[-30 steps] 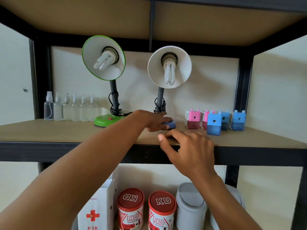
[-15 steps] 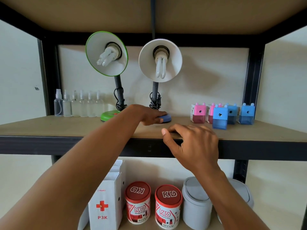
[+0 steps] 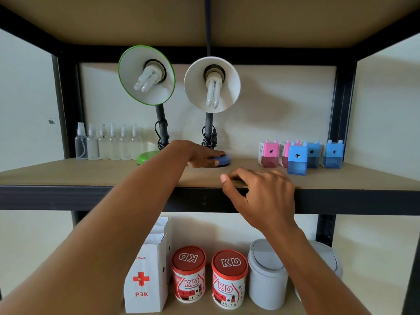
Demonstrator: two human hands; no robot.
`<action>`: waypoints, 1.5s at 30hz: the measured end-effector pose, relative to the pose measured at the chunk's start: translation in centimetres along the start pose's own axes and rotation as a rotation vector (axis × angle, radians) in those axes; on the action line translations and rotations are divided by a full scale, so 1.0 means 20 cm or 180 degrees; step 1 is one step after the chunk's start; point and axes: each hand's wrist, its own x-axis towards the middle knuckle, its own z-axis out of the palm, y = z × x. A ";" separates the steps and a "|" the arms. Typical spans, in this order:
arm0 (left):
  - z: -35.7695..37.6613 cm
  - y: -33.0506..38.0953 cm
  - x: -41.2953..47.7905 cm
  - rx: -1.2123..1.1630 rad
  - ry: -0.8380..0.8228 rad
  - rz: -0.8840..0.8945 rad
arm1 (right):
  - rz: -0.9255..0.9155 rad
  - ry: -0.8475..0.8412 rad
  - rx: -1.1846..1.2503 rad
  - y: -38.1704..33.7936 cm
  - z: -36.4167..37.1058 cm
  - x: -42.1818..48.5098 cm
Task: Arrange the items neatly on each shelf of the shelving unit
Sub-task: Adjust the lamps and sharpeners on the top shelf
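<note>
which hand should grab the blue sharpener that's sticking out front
Right. The right hand is free at the shelf edge, close to that blue sharpener; the left hand rests on the blue lamp base.
</note>
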 end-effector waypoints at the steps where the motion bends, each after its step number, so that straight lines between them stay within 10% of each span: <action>1: 0.00 0.00 0.00 -0.0010 -0.0007 0.0007 | -0.0003 -0.0003 0.0018 0.00 0.00 0.00; 10: -0.03 0.12 -0.12 0.0022 0.0402 -0.0034 | 0.0027 -0.0140 -0.0021 0.00 -0.02 0.01; 18: 0.14 0.46 -0.62 -0.0390 0.2068 0.0092 | 0.0591 -0.1075 0.0634 0.09 -0.14 0.26; 30: 0.38 0.56 -0.60 0.0124 0.3841 -0.0469 | -0.0039 -0.2713 -0.2083 0.43 0.12 0.69; 45: 0.39 0.56 -0.60 0.0147 0.3880 -0.0660 | -0.0112 -0.2731 -0.1091 0.43 0.35 0.83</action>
